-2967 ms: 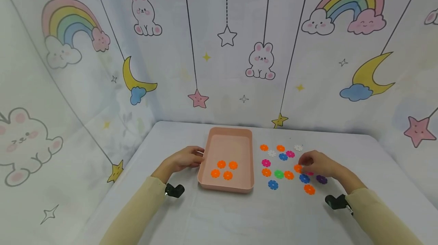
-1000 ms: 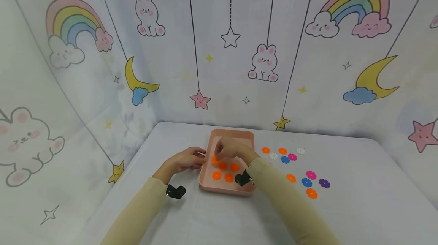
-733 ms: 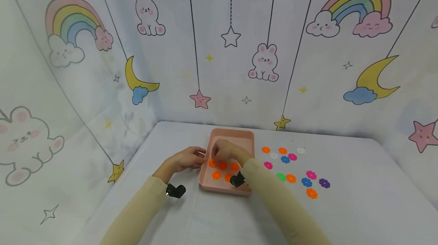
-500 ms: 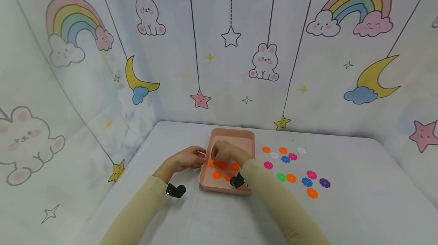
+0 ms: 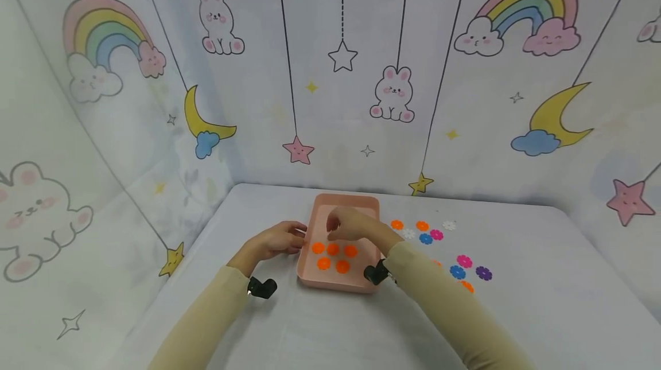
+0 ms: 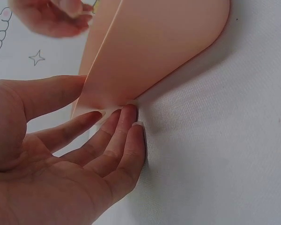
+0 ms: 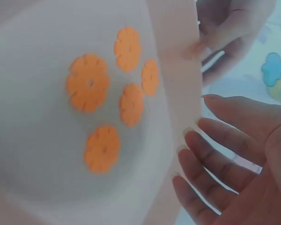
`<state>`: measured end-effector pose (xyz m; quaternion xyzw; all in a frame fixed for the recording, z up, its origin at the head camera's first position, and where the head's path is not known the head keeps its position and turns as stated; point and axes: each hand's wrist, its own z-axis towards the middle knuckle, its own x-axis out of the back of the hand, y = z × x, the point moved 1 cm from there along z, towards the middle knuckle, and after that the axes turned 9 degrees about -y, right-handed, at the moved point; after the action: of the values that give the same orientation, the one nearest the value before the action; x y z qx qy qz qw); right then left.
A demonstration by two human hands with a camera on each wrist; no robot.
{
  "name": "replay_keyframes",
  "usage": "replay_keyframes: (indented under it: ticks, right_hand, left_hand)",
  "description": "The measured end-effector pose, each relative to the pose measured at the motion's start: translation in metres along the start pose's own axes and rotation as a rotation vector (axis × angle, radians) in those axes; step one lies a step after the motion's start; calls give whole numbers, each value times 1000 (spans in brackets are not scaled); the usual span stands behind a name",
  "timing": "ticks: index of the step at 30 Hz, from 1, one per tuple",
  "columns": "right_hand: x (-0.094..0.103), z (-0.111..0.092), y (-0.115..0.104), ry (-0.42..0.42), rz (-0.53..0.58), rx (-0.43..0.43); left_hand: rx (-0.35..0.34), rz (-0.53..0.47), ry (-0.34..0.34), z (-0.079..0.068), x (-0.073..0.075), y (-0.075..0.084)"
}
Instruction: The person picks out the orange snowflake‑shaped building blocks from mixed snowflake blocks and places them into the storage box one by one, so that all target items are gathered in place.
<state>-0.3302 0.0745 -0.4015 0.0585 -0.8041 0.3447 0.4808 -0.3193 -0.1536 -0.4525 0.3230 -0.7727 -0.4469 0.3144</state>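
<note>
In the head view my left hand [image 5: 279, 239] is at the left side of a shallow pink tray [image 5: 335, 288]. The left wrist view has its thumb at the rim and its fingertips against the outer wall, pinching the tray edge. Above the tray hovers my right hand [image 5: 353, 225]; the right wrist view shows its fingers loosely spread and holding nothing. Several orange flower-shaped discs [image 5: 333, 249] lie flat on the tray floor, three in a row with two in front of them. The right forearm hides part of the table beside the tray.
Right of the tray, more flower discs lie scattered on the white cloth: a purple disc [image 5: 483, 273], a pink disc [image 5: 464, 261], a blue disc [image 5: 457, 272], plus orange and white ones. A printed curtain [image 5: 248, 106] hangs behind the table.
The right hand has carried an orange disc from the table into the tray, set it down at the row's left end and let go, then lifted rightward. The left hand stays at the tray edge.
</note>
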Motion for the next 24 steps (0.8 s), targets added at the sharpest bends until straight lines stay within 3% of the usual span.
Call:
replay_keyframes:
  ticks: [7, 17, 24]
  right_hand:
    - [10, -44, 20, 85, 59, 108]
    - [17, -120, 76, 200, 82, 101]
    - [15, -169, 114, 236, 68, 33]
  left_hand:
    - [-6, -9, -6, -1, 1, -2]
    - [3, -6, 12, 2, -1, -2]
    - [-1, 0, 0, 1, -1, 0]
